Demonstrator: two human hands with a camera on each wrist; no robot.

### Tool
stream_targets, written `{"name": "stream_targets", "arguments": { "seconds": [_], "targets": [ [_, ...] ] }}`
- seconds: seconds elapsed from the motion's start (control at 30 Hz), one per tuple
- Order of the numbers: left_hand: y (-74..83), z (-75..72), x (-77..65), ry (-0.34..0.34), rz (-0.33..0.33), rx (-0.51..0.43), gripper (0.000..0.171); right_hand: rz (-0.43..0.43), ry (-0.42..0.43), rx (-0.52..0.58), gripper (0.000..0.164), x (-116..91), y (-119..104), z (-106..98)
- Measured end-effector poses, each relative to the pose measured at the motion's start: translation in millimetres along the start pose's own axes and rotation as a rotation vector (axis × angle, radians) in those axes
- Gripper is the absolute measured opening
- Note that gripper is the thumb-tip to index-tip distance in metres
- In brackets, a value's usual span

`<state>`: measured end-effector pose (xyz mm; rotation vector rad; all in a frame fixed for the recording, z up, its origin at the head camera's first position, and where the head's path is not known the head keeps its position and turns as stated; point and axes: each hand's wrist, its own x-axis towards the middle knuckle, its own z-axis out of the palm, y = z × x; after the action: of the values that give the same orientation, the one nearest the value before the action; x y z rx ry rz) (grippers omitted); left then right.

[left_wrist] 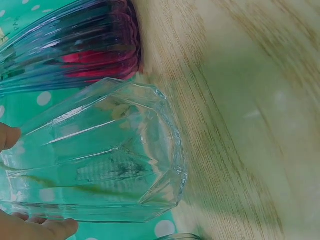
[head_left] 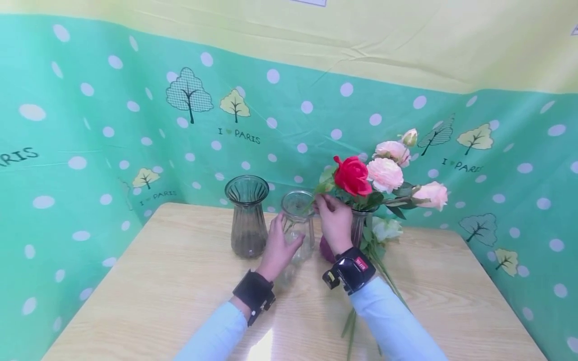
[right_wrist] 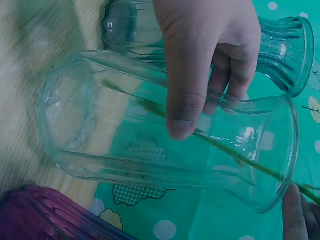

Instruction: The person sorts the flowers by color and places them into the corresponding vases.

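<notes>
My left hand (head_left: pixel 279 248) grips a clear glass vase (head_left: pixel 308 243) at its side; the right wrist view shows the thumb (right_wrist: pixel 182 107) across the front and the other fingers behind. The vase stands upright on the table. A thin green stem (right_wrist: pixel 235 154) slants through its mouth and down inside, its end above the bottom. Just at the rim, my right hand (head_left: pixel 336 223) pinches this stem between thumb and fingers. Leaves and a red rose (head_left: pixel 352 175) show above the right hand. In the left wrist view the stem appears through the glass vase (left_wrist: pixel 110 150).
A dark grey-green ribbed vase (head_left: pixel 249 233) stands to the left. Right of the clear one, a purple-based vase (head_left: pixel 327 249), partly behind my right hand, holds pink flowers (head_left: pixel 385 174). A white flower (head_left: pixel 387 228) and long stems (head_left: pixel 381 268) lie on the wooden table (head_left: pixel 171 301).
</notes>
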<state>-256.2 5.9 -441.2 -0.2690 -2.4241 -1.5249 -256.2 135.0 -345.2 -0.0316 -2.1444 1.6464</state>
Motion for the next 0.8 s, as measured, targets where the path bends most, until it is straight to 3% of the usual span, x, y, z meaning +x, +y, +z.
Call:
{"name": "stream_targets", "arguments": {
  "seconds": [0.3, 0.57, 0.8],
  "targets": [
    [-0.4, 1.3, 0.1, 0.016, 0.009, 0.0, 0.083, -0.017, 0.009, 0.1, 0.027, -5, 7, 0],
    [-1.9, 2.1, -2.6, 0.016, 0.001, 0.028, 0.083, -0.039, 0.07, 0.032, 0.028, -18, 17, -5],
    [2.5, -0.6, -1.9, 0.02, 0.029, 0.019, 0.08, -0.026, 0.057, -0.025, 0.024, -26, 30, -25]
  ]
}}
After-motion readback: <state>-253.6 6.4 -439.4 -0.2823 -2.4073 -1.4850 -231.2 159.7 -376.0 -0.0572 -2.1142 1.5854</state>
